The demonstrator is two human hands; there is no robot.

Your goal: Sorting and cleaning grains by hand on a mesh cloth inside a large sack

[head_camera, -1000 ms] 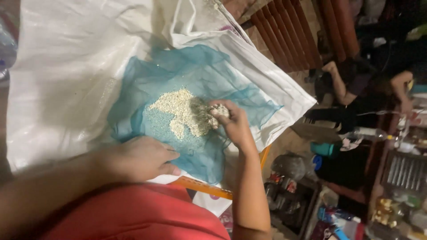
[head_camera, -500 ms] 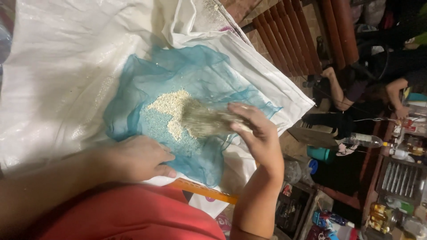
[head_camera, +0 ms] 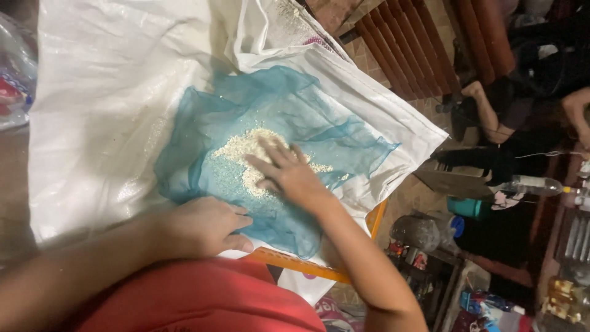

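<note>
Spreading pale grain across a sheer blue cloth, itself lying on white woven sacking over the desk, its orange edge showing at the near side.

Right hand lying flat, fingers splayed wide, palm down on the near edge of the heap; holding nothing, pressing and sweeping. Left hand loosely curled, knuckles down, pinning the near hem of the cloth against the sacking; nothing gripped that can be made out.

Grain sitting in a low mound at mid-cloth, thinning to scattered bits toward the left edge of the cloth; a few strays out on the sacking.

Doing it well, by judgement:
- keeping the palm flat and light, so grains are rolling rather than grinding into the weave;
- working outward from the mound in short strokes, stopping short of the hem;
- holding the anchoring hand firm, since thin cloth is likely bunching under any drag;
- watching the far folds, where grains could be hiding.

Beyond the desk: wooden slats, a clear bottle, another person's arm resting well apart.
</note>
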